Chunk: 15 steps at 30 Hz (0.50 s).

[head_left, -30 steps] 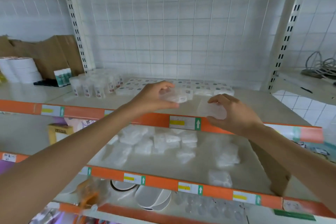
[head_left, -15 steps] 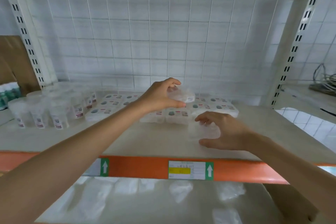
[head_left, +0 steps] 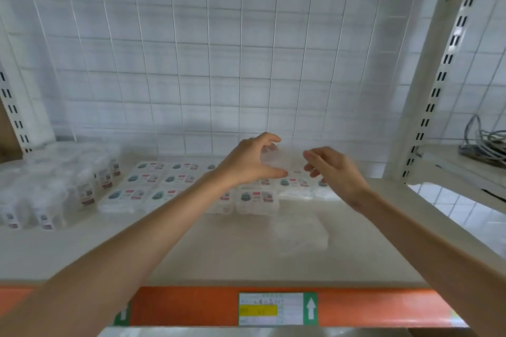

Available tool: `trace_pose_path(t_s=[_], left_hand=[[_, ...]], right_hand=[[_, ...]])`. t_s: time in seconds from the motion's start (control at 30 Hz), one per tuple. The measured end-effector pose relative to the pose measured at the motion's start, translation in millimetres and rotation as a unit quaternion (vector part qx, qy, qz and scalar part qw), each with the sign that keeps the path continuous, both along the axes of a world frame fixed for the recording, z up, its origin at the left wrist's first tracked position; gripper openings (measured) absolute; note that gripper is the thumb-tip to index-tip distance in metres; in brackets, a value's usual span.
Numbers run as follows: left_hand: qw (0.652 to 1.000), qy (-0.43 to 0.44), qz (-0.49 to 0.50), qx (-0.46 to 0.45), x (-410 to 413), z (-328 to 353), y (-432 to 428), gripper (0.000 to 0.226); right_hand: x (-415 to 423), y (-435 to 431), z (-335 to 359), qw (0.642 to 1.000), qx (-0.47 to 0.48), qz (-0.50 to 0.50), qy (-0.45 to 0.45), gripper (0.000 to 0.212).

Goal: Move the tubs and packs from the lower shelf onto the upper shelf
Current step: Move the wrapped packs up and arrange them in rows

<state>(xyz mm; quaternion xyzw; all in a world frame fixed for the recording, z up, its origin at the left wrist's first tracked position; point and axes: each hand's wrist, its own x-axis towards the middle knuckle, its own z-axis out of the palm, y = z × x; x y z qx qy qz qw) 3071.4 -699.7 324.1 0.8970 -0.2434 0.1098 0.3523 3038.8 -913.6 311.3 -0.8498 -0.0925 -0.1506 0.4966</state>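
Shelving filled the head view, seen from in front and a little above; two bare forearms reached in from the bottom corners over the upper shelf (head_left: 191, 254), a pale flat board. The left hand (head_left: 250, 163) was raised above the back half of the shelf, thumb below and fingers curled over the top, gripping a clear pack (head_left: 279, 161) of thin see-through plastic; the pack was held in the air over the rows behind it. The right hand (head_left: 335, 171) hovered just beside the pack's right edge, fingers loosely bent toward it; blur and the clear plastic made it impossible to tell whether they pinched the pack or only came near. A second clear pack (head_left: 301, 235) lay flat on the shelf below the right wrist, nearer the front, apart from both hands. Labelled packs (head_left: 169, 186) lay in neat rows along the back of the shelf, partly hidden by the left arm; clear tubs (head_left: 54, 189) with small labels stood crowded at the far left, just beside those rows. An orange rail (head_left: 191, 306) ran along the shelf's front edge, carrying a price label (head_left: 271, 309) with a yellow patch and a white up arrow on green. A wire grid (head_left: 219, 63) over white tiles formed the back; a slotted upright (head_left: 443, 76) rose at the right, and grey cables (head_left: 487, 139) lay coiled on the neighbouring shelf beyond it.
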Motion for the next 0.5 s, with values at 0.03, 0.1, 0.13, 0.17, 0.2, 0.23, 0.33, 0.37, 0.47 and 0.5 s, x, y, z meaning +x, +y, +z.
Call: trace_pose_path(t_s=[0.03, 0.1, 0.13, 0.17, 0.2, 0.23, 0.33, 0.37, 0.47, 0.5], left_hand=[[1.000, 0.000, -0.001, 0.002, 2, 0, -2, 0.078], [1.000, 0.006, -0.005, -0.005, 6, -2, -5, 0.078], [1.000, 0.011, -0.006, -0.010, 8, -3, -5, 0.077], [1.000, 0.014, -0.005, -0.013, 8, -4, -4, 0.077], [1.000, 0.015, -0.004, -0.012, 9, -6, -3, 0.077], [1.000, 0.014, -0.004, -0.010, 10, -7, -1, 0.078], [1.000, 0.029, -0.007, -0.007, 8, -5, 8, 0.082], [0.999, 0.040, -0.006, -0.007, 7, -2, 10, 0.082], [0.995, 0.065, 0.030, -0.067, 8, 7, 18, 0.061], [0.991, 0.074, 0.055, -0.093, 8, 8, 21, 0.052]], right_hand=[[7, 3, 0, 1.000, 0.014, 0.006, 0.025, 0.028], [18, 8, -3, 0.997, 0.043, 0.019, 0.067, 0.035], [23, 11, -4, 0.995, 0.060, 0.027, 0.080, 0.038], [26, 13, -4, 0.993, 0.077, 0.035, 0.087, 0.039], [28, 16, -4, 0.990, 0.093, 0.043, 0.092, 0.039], [30, 17, -4, 0.988, 0.108, 0.054, 0.098, 0.038], [34, 18, -5, 0.974, 0.159, 0.100, 0.125, 0.039], [36, 17, -6, 0.971, 0.168, 0.112, 0.127, 0.041], [41, 12, -11, 0.971, 0.168, 0.126, 0.117, 0.046], [41, 11, -13, 0.971, 0.166, 0.132, 0.107, 0.046]])
